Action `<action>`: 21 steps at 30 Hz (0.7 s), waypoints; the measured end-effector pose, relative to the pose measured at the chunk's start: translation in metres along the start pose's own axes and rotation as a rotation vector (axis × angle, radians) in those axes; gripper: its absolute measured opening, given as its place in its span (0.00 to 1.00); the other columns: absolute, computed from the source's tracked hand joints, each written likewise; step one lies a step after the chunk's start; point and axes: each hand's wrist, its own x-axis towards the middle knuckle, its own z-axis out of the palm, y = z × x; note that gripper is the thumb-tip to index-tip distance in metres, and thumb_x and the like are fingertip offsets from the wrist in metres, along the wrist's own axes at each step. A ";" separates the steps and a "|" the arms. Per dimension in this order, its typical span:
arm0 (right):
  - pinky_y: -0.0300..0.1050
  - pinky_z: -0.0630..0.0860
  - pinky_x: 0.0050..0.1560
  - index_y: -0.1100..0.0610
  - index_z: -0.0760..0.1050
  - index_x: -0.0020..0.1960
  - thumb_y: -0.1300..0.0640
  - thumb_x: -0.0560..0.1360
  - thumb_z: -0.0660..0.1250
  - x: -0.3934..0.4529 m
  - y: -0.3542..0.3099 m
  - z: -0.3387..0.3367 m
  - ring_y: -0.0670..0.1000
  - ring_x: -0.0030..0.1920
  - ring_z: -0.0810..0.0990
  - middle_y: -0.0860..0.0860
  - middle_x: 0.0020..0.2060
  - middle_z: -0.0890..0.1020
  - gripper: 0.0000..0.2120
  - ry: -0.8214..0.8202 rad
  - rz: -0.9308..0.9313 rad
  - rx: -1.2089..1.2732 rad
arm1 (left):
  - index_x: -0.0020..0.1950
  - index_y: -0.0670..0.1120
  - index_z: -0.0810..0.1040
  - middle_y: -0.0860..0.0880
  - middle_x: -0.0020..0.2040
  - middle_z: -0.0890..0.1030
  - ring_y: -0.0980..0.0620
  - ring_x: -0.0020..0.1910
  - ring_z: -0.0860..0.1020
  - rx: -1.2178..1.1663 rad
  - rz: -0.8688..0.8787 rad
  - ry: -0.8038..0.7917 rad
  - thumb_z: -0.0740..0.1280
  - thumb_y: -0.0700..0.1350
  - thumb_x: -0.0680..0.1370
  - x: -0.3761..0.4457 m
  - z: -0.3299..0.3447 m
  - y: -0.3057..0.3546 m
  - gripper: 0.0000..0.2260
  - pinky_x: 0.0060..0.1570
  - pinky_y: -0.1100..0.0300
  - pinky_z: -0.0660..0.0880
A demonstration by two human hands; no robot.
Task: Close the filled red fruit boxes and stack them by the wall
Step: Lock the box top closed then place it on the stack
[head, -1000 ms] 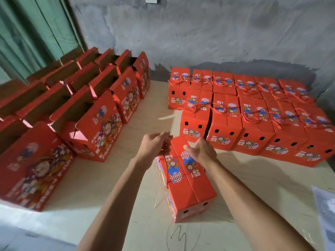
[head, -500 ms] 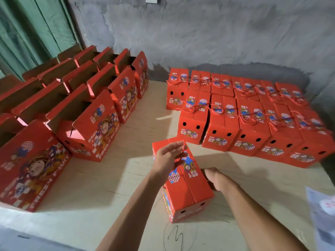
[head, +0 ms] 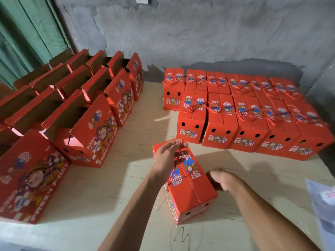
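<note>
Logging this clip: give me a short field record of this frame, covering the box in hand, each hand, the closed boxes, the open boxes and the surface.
box in hand: closed red box, flaps shut, on the wooden table
left hand: left hand holds the red cord handle over the box top
right hand: right hand against the box's right side, fingers curled; grip unclear
closed boxes: two rows by the grey wall
open boxes: rows at left, flaps up
other: paper at right edge

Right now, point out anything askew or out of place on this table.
The box under the hands sits skewed and apart from the neat rows by the wall, its red cord loose. Nothing looks damaged or spilled.
</note>
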 end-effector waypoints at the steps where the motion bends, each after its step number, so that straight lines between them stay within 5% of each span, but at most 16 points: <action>1: 0.40 0.76 0.30 0.59 0.80 0.38 0.64 0.79 0.64 -0.002 -0.003 0.000 0.53 0.29 0.81 0.56 0.29 0.84 0.12 -0.018 0.005 0.059 | 0.60 0.38 0.80 0.40 0.56 0.85 0.48 0.47 0.83 0.003 -0.004 -0.012 0.64 0.43 0.85 0.001 -0.002 0.000 0.11 0.47 0.56 0.78; 5: 0.45 0.75 0.38 0.63 0.79 0.43 0.67 0.74 0.65 -0.023 -0.038 -0.001 0.54 0.34 0.79 0.59 0.38 0.81 0.05 -0.063 -0.221 0.334 | 0.59 0.39 0.80 0.43 0.54 0.86 0.49 0.48 0.83 0.019 -0.014 -0.029 0.64 0.44 0.85 0.004 -0.005 0.002 0.10 0.48 0.55 0.78; 7: 0.45 0.73 0.39 0.61 0.78 0.52 0.68 0.77 0.60 -0.043 -0.064 0.003 0.51 0.35 0.78 0.57 0.40 0.83 0.09 -0.057 -0.411 0.420 | 0.61 0.38 0.79 0.45 0.52 0.86 0.50 0.48 0.82 0.060 0.006 -0.012 0.63 0.41 0.85 0.007 -0.004 0.001 0.10 0.47 0.56 0.78; 12: 0.42 0.76 0.38 0.59 0.77 0.53 0.51 0.82 0.59 -0.090 -0.117 0.031 0.52 0.42 0.84 0.55 0.43 0.85 0.13 -0.052 -0.651 0.021 | 0.55 0.40 0.83 0.43 0.48 0.86 0.44 0.49 0.85 0.502 0.256 0.053 0.59 0.31 0.81 0.013 0.002 0.011 0.13 0.51 0.50 0.82; 16: 0.39 0.72 0.35 0.54 0.75 0.65 0.50 0.81 0.63 -0.100 -0.134 0.045 0.44 0.40 0.79 0.48 0.48 0.82 0.15 -0.026 -0.743 -0.142 | 0.43 0.45 0.81 0.46 0.42 0.81 0.48 0.45 0.77 0.836 0.392 0.234 0.66 0.36 0.77 0.012 -0.017 0.023 0.06 0.43 0.55 0.71; 21: 0.41 0.69 0.31 0.52 0.77 0.57 0.58 0.79 0.65 -0.100 -0.178 0.055 0.47 0.28 0.73 0.51 0.41 0.83 0.08 0.004 -0.811 -0.036 | 0.56 0.44 0.79 0.45 0.55 0.78 0.45 0.54 0.76 1.152 0.547 0.413 0.63 0.42 0.81 0.022 -0.068 0.071 0.08 0.52 0.49 0.76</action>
